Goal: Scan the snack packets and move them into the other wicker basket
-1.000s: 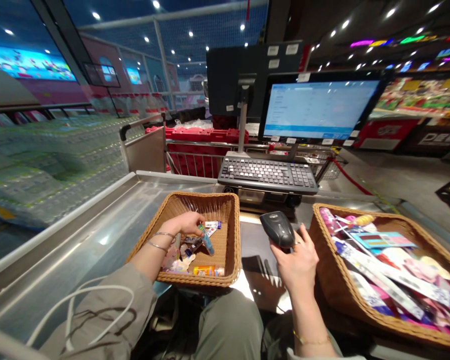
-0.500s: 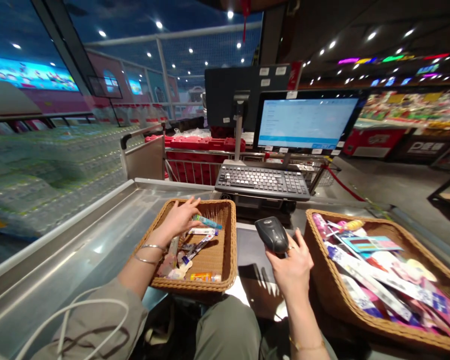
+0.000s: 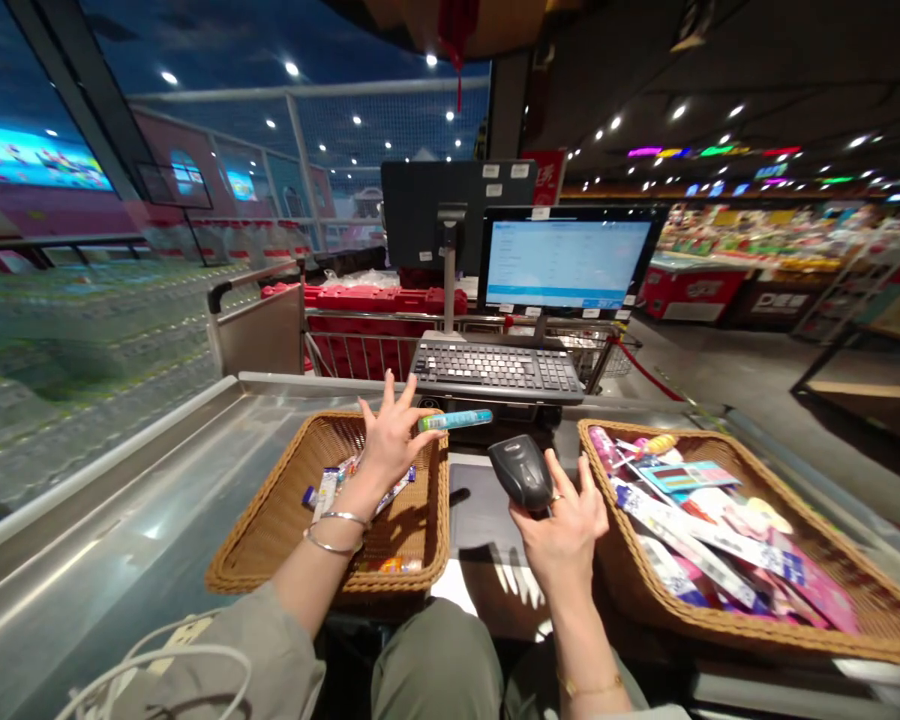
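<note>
My left hand point(image 3: 392, 437) pinches a slim blue-green tube-shaped packet point(image 3: 457, 420) between thumb and forefinger, its other fingers spread. It is above the right rim of the left wicker basket point(image 3: 259, 510). Inside that basket lie several small packets and an orange-wrapped item point(image 3: 394, 565). In my right hand point(image 3: 566, 520) is a black handheld barcode scanner point(image 3: 521, 472), its head pointing left toward the packet. To the right stands another wicker basket point(image 3: 598, 475), filled with white, pink and blue packaged items point(image 3: 709, 540).
A keyboard point(image 3: 499, 368) sits behind the baskets, below a lit monitor point(image 3: 566, 262). The metal counter point(image 3: 142, 500) extends to the left. Shopping carts point(image 3: 360, 345) stand beyond it. White cables point(image 3: 187, 655) loop at lower left.
My left hand has lifted the blue-green packet up and right, out of the left basket toward the scanner. My right hand keeps hold of the scanner. The view has shifted slightly.
</note>
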The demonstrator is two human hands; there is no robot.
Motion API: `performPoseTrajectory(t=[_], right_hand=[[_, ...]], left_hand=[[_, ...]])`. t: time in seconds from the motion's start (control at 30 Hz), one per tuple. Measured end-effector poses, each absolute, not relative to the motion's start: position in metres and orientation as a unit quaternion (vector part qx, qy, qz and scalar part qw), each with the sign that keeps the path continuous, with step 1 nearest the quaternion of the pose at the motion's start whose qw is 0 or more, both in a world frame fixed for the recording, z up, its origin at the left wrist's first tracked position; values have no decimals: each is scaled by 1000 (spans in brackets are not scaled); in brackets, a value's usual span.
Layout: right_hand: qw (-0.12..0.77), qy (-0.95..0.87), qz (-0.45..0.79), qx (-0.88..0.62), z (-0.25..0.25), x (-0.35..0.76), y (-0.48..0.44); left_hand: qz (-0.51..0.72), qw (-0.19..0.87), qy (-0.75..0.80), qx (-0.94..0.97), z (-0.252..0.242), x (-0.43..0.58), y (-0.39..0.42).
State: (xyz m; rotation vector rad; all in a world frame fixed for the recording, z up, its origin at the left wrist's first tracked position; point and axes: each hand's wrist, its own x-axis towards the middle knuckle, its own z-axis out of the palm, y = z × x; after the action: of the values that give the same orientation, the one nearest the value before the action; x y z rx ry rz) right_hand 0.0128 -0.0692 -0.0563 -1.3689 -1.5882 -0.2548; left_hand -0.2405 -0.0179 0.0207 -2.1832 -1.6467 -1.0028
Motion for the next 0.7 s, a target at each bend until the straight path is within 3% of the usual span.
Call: performPoseTrajectory(t=[0.37, 0.7], right_hand=[[528, -591, -106, -600, -38, 9, -79], [510, -611, -106, -596, -42, 17, -80]], left_hand=[[-344, 103, -566, -742, 17, -163, 0], [-343, 108, -550, -754, -7, -156, 5]])
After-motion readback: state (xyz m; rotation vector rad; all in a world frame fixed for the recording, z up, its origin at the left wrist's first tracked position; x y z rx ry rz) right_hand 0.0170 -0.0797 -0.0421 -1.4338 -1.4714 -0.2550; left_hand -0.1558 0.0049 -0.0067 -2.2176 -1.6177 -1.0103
